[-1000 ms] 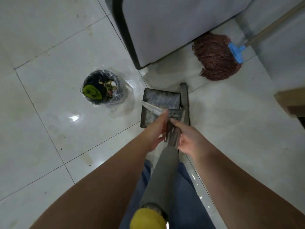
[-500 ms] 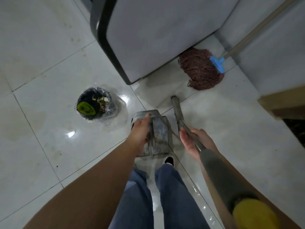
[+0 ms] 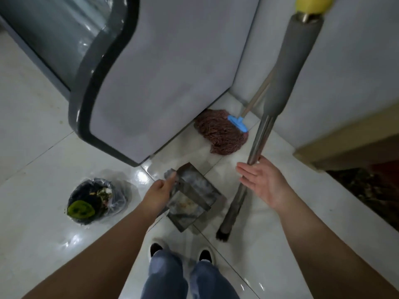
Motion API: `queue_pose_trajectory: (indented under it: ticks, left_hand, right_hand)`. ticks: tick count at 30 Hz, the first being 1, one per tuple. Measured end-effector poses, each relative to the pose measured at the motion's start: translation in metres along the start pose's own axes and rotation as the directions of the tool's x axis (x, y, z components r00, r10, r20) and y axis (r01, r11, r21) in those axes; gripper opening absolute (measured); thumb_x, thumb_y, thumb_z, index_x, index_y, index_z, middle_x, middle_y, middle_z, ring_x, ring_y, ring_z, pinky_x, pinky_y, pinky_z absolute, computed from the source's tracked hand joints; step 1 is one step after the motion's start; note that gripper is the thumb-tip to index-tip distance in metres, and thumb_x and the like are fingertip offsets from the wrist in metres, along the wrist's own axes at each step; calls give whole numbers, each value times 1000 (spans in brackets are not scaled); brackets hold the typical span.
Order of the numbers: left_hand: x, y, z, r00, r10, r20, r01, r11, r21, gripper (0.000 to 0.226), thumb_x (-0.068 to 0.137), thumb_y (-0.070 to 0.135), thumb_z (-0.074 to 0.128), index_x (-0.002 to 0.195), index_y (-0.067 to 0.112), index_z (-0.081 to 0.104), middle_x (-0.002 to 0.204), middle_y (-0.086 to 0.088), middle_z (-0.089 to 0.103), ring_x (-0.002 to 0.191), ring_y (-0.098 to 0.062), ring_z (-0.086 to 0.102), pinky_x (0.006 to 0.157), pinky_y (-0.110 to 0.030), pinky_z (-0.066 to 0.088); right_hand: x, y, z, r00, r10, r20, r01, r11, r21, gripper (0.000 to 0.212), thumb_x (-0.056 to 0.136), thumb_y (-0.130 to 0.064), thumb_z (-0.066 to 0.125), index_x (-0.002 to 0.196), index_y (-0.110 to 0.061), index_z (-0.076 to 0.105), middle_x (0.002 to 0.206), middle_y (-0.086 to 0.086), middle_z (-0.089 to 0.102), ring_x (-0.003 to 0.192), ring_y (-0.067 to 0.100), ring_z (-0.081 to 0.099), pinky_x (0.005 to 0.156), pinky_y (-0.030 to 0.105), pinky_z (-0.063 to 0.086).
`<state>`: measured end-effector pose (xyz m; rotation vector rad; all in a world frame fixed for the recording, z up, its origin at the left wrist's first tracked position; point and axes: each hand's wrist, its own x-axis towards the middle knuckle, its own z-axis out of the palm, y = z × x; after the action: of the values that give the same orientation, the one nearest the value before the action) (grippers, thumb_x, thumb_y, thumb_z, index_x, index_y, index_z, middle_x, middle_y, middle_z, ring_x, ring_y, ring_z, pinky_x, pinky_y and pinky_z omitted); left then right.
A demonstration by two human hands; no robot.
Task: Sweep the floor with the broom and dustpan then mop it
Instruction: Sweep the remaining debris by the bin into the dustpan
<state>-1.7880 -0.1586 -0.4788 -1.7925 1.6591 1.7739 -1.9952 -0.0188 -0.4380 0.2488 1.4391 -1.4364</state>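
- Holding the metal dustpan (image 3: 190,197) with my left hand (image 3: 158,192), I pinch its left wall near the top corner, thumb over the edge; the pan stands low in the centre of the frame, just above my shoes (image 3: 181,252), and some pale crumbs lie inside it.
- My right hand (image 3: 262,182) is spread, palm up and fingers straight, and grips nothing; only the fingertips seem to touch the steel shaft of the broom (image 3: 259,145).
- The broom stands almost upright, right of centre: its dark bristle end (image 3: 222,235) is on the tile just right of the dustpan, and its grey foam sleeve and yellow cap go out at the upper right edge.
- I judge that the sweeping part is almost finished and the step in hand is to empty the pan.
- The black trash bag (image 3: 95,200) sits open at lower left, well apart from the pan, with scraps and something green inside.
- The next move calls for keeping the pan level while I carry it left and tip it over the bag mouth; the broom may fall if my right hand leaves it, so I should lean it against the wall first.
- The string mop (image 3: 222,134), reddish with a blue clamp, lies above the pan beside the grey appliance (image 3: 168,72), waiting for the mopping part.
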Motion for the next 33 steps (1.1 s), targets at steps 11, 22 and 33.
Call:
queue_pose_trajectory:
  ticks: [11,22,33]
  left_hand:
    - [65,56,-8,967,246,69,-254,905,340,46,74,59,62,65,19,42,61,4,42,54,-10,40,51,-25,30]
    - [145,127,-24,962,227,151,-272,757,595,33,85,43,60,95,12,63,92,-10,63,71,-16,58,57,-20,40]
    - [178,140,13,922,66,381,-380,348,857,53,81,32,70,124,7,52,124,-13,56,110,-28,53,87,-31,42]
  right_hand:
    - [21,-20,-7,693,-577,-433,6,605,-796,28,85,-35,65,71,-12,58,70,4,59,75,21,57,70,25,37]
    - [42,-43,-12,513,-610,-604,211,772,-600,20,88,-26,63,104,-14,63,92,-5,65,92,10,57,93,28,44]
    - [64,-87,-61,552,-708,-439,248,643,-725,28,77,-40,69,101,-26,63,90,-11,63,82,-1,63,79,10,50]
